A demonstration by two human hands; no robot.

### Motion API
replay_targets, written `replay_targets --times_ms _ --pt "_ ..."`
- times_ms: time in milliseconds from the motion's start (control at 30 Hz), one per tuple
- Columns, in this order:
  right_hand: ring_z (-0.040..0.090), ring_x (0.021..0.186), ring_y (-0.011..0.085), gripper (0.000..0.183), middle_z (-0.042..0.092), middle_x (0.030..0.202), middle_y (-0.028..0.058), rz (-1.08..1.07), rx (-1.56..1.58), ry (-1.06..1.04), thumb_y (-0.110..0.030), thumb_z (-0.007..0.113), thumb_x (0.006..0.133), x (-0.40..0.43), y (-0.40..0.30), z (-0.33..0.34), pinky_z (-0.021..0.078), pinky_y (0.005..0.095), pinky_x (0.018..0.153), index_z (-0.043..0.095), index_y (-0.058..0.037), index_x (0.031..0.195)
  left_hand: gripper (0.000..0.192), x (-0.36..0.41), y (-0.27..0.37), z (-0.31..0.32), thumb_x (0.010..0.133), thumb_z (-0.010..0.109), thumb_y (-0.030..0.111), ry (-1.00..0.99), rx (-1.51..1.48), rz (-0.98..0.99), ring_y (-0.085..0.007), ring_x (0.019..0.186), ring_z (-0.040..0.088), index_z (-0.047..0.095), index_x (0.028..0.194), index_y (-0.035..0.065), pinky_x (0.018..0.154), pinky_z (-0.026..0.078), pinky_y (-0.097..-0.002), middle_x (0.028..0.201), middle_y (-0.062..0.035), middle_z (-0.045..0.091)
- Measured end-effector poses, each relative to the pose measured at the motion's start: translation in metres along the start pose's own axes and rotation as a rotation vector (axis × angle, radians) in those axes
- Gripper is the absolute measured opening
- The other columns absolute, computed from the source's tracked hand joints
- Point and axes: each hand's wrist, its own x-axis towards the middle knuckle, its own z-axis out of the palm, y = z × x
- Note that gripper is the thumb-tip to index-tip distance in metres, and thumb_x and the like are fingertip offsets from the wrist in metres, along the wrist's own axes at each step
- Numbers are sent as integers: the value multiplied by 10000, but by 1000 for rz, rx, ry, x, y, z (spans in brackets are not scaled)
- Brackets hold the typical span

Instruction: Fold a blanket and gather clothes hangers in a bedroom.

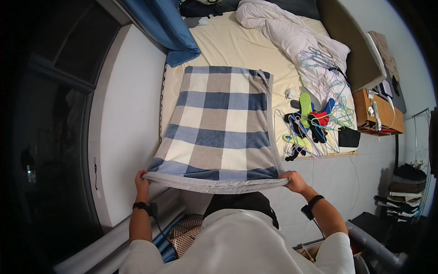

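A plaid blanket [214, 123] in navy, blue, taupe and cream lies over the near part of the bed. Its near edge, with several layers of grey binding, hangs past the mattress in front of my waist. At the left corner of that edge, my left hand [141, 178] grips the cloth. My right hand [295, 181] pinches the right corner, so the edge is stretched between both hands with a slight sag. The blanket's far right corner is folded over on itself. Beneath it shows the pale yellow bed sheet [222, 41].
Right of the blanket lie several wire hangers [337, 109], shoe insoles [305, 106] and dark socks. A white quilt [291, 37] is bunched behind them. A blue curtain [164, 30] and white window ledge [130, 130] border the left. A wooden cabinet [383, 113] stands at right.
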Motion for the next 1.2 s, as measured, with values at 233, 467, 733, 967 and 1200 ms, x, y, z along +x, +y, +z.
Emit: replay_targets --times_ms 233,467,733,967,1200 --pt "682 821 309 238 716 892 132 146 55 28 -60 806 724 42 16 -13 537 358 758 718 -43 945 383 66 34 45 844 382 -108 -94 147 -149 -183 872 636 664 1027 75 726 556 -308 1006 -67 641" --pt "685 792 171 270 722 853 133 450 200 132 -107 796 811 131 75 -21 536 308 752 687 -8 1037 252 194 35 98 853 517 38 -166 198 -386 -196 837 660 677 1037 101 685 573 -322 949 -66 670" --pt "651 847 133 340 711 946 84 685 393 241 -198 731 889 250 184 -16 516 305 777 637 28 1125 295 361 -24 186 821 548 89 -282 -2 -474 -289 961 633 611 1093 -6 778 585 -378 1048 -138 605" --pt "694 944 352 543 709 980 217 837 -135 173 -350 756 811 308 280 -10 531 408 812 613 -15 1213 466 412 -30 325 926 516 235 -287 194 -488 -312 1201 492 502 1356 57 986 454 -462 1271 -109 553" --pt "697 900 305 482 716 966 189 651 -31 198 -253 714 834 371 302 -71 544 383 805 582 -42 1246 644 392 15 372 843 569 291 -245 1042 -375 -352 1027 629 428 1457 159 848 542 -464 1343 -149 496"
